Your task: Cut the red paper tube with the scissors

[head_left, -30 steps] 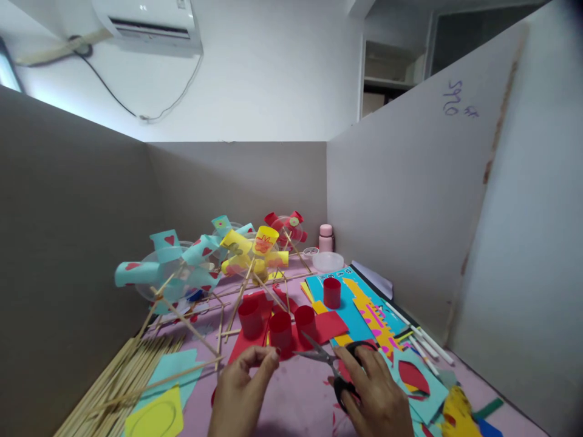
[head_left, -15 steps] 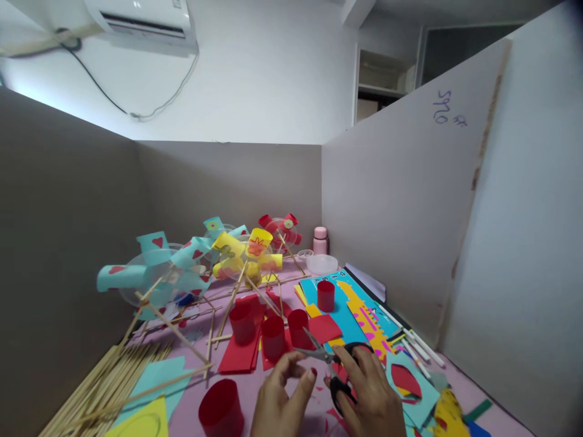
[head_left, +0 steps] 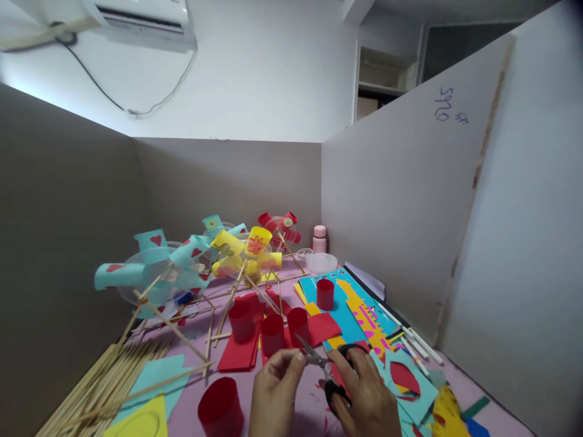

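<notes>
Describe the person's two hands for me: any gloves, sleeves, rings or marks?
Both are bare. The left hand and the right hand wear no gloves, and no sleeve or cuff shows before the picture's bottom edge cuts the wrists off. I can make out no ring, watch or bracelet. The fingers are slim. The nails are too small and blurred to judge for polish.

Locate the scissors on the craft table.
In the head view, the scissors sit low, just right of centre: handles in the right hand, blades pointing toward the left hand, before the red paper tubes.
</notes>
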Demonstrator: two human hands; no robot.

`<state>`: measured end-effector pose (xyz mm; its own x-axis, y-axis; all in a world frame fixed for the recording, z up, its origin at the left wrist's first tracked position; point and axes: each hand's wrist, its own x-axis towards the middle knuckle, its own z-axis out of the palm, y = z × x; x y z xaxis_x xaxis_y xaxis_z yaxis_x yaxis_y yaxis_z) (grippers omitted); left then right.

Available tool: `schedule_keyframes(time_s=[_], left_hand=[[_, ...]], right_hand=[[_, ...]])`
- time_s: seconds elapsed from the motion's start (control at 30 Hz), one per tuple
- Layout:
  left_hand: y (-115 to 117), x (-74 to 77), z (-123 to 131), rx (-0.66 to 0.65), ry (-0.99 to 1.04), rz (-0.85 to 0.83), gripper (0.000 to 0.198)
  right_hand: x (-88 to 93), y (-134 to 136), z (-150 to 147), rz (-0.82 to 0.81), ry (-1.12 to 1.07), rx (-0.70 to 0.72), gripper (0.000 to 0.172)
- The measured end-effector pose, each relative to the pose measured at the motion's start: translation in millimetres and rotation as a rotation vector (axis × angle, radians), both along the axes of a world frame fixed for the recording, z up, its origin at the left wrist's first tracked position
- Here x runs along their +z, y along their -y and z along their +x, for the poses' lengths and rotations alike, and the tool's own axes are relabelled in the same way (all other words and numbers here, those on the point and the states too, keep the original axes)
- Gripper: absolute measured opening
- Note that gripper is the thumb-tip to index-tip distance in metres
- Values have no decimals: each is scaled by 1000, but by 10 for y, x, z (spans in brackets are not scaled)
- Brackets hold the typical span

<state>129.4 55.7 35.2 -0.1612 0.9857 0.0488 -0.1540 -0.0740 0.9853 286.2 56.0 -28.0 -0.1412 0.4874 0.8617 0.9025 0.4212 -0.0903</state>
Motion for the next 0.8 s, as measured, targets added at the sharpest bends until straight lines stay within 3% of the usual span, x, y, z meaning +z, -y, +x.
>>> schedule_keyframes(time_s=[0.13, 0.23, 0.3, 0.37, 0.43, 0.5, 0.57, 0.67, 0.7, 0.8], left_hand=[[-5, 128, -176, 127, -15, 2, 34], [-13, 99, -236, 144, -115, 14, 36], [-22, 1, -220, 37, -203, 13, 35], [-33, -117, -186, -112, -269, 10, 22], [-38, -191, -160, -212, -302, 2, 50], [-25, -175, -145, -226, -302, -14, 61], [12, -72, -120, -198, -261, -25, 51], [66, 111, -18, -214, -67, -52, 35], [71, 148, 32, -303, 43, -93, 39], [41, 153, 179, -334, 132, -102, 49]], right_hand=[[-39, -43, 32, -26, -66, -10, 40], [-22, -47, 3, -217, -421, 117, 39], [24, -35, -24, -475, -741, 387, 39], [82, -21, -33, -756, -975, 758, 38], [132, -14, -18, -931, -1122, 1087, 39], [161, -16, 9, -1025, -1204, 1263, 45], [170, -23, 35, -1074, -1224, 1287, 52], [163, -24, 48, -1061, -1120, 1213, 61], [161, -18, 43, -1032, -1056, 1184, 63], [160, 25, 6, -948, -882, 1109, 68]])
